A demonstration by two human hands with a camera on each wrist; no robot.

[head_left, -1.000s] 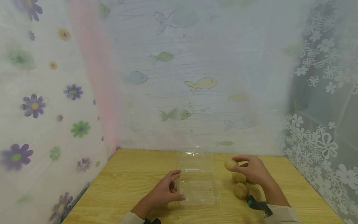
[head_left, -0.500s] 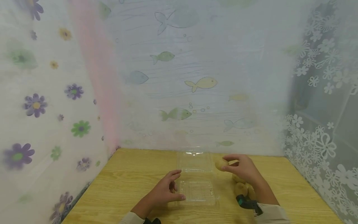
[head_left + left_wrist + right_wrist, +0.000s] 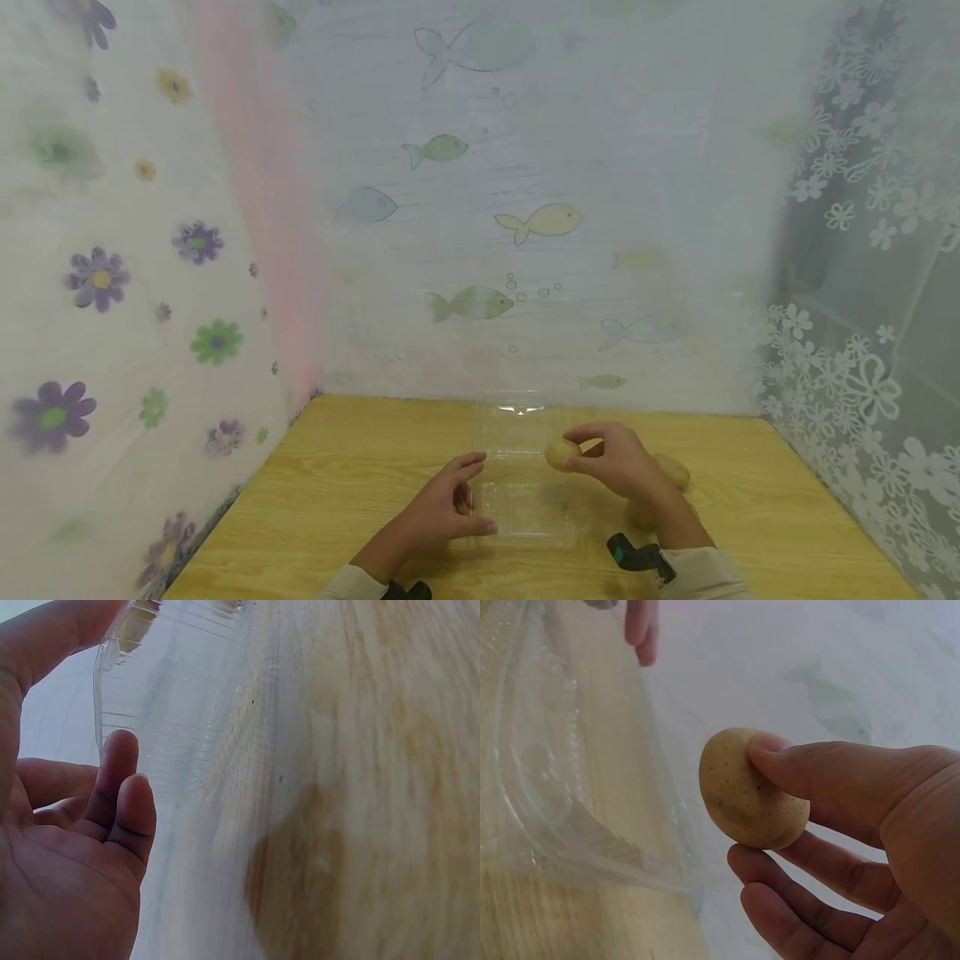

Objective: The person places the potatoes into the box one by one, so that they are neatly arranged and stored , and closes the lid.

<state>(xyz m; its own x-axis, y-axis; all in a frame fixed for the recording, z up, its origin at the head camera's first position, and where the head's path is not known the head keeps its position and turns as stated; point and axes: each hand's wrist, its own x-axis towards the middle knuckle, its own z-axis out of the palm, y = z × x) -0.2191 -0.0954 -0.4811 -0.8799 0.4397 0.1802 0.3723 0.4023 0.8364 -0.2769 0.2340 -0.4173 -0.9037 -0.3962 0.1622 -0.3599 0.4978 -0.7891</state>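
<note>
our right hand (image 3: 618, 461) pinching a potato (image 3: 561, 455) near the faint, hard-to-trace clear container (image 3: 527, 512), our left hand (image 3: 438, 512) touching its side, fingers spread, other potatoes (image 3: 672, 472) partly hidden behind our right forearm (image 3: 677, 515)

There are 2 hands: 1 left hand (image 3: 442, 504) and 1 right hand (image 3: 618, 458). Potatoes number at least 3: 1 held potato (image 3: 559, 456) in the right hand and at least 2 loose potatoes (image 3: 672, 472) by the right forearm (image 3: 671, 512), which covers part of the group, so their full number cannot be told. There is 1 clear plastic container (image 3: 528, 510), in 2 halves, on 1 table (image 3: 360, 467). 2 sleeves (image 3: 701, 575) and 2 black wrist devices (image 3: 639, 556) show. There are 3 printed sheets (image 3: 142, 358); the back sheet (image 3: 675, 183) bears at least 9 fish (image 3: 551, 219).
</note>
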